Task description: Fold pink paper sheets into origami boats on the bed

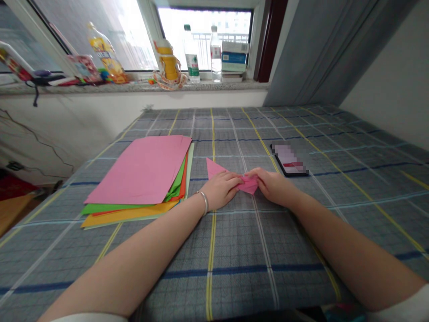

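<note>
A small piece of folded pink paper lies on the checked cloth between my hands. One pointed corner of it sticks out past my left hand, which rests over the paper with its fingers pressed down on it. My right hand pinches the paper's right side between thumb and fingers. Part of the folds is hidden under my fingers. To the left lies a stack of coloured paper, pink on top, with green, red and orange edges showing. A phone with a lit screen lies beyond my right hand.
The grey checked cloth covers the whole surface. On the windowsill behind stand an orange drink bottle, a yellow cup, two clear bottles and boxes. A grey curtain hangs at the right.
</note>
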`<state>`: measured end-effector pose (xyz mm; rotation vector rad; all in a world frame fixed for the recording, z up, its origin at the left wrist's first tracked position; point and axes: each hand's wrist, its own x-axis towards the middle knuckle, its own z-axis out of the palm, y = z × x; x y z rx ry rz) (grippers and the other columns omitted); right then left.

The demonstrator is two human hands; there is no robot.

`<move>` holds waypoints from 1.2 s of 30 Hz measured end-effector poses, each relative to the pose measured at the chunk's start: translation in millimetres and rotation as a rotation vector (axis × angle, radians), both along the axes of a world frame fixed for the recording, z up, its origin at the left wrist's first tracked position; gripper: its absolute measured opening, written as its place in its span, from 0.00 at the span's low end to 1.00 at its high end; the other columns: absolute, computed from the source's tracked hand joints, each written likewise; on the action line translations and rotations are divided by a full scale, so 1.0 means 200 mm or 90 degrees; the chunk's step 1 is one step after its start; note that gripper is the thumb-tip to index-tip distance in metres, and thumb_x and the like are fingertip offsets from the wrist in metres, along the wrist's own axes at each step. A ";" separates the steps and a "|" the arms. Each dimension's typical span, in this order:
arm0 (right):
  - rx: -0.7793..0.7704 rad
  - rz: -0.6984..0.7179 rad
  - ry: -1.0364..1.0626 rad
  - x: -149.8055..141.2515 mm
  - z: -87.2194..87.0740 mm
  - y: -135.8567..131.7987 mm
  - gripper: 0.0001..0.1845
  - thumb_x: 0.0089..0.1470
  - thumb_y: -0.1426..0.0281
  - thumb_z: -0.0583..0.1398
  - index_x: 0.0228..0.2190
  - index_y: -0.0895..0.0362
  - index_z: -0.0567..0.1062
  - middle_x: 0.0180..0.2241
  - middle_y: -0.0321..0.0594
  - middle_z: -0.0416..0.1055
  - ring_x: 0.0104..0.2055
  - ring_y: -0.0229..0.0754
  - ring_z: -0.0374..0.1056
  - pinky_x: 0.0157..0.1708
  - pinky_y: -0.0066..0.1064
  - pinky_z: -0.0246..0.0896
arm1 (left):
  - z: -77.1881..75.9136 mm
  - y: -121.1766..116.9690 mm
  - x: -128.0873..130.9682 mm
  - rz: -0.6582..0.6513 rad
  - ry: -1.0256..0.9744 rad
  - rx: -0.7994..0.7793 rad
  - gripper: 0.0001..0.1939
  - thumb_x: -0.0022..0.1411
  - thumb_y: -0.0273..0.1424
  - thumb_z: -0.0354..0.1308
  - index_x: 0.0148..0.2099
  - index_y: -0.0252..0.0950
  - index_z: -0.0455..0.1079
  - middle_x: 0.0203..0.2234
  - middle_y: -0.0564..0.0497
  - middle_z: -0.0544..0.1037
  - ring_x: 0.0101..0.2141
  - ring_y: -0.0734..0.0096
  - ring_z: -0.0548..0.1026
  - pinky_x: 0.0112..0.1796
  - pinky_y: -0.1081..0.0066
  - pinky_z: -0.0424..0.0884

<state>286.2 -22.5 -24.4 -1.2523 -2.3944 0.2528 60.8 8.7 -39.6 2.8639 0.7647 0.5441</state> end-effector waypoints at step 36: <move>0.129 -0.174 -0.118 -0.12 -0.03 -0.02 0.05 0.56 0.65 0.58 0.31 0.54 0.69 0.42 0.40 0.73 0.41 0.45 0.68 0.32 0.33 0.60 | -0.04 0.03 0.00 0.017 0.008 0.026 0.12 0.64 0.25 0.51 0.48 0.35 0.70 0.49 0.44 0.74 0.50 0.62 0.70 0.55 0.55 0.63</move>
